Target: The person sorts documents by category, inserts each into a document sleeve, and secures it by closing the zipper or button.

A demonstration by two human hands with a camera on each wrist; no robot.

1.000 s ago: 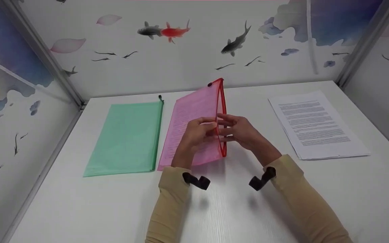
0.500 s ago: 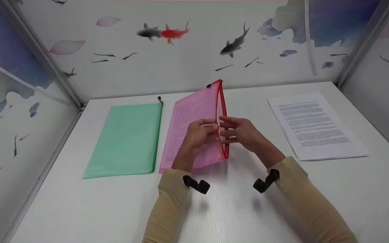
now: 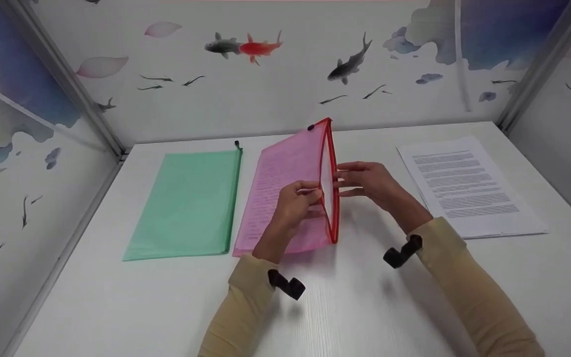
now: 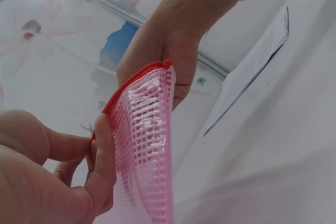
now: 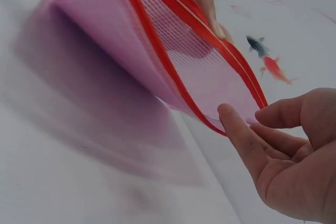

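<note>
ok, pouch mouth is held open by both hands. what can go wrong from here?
1. The left hand pinches one red zipper edge of the pink mesh pouch, and the right hand pinches the other. If either pinch slips, the mouth may spring shut.
2. Sheets already show through the mesh, so anything pushed in could catch on them.
3. The paper stack lies off to the right. Reaching for it would free one hand, and the mouth would likely collapse.

Head cam looks down over the whole table [image 3: 345,307]; both wrist cams sit super close, sharing the pink pouch [image 3: 290,173].
</note>
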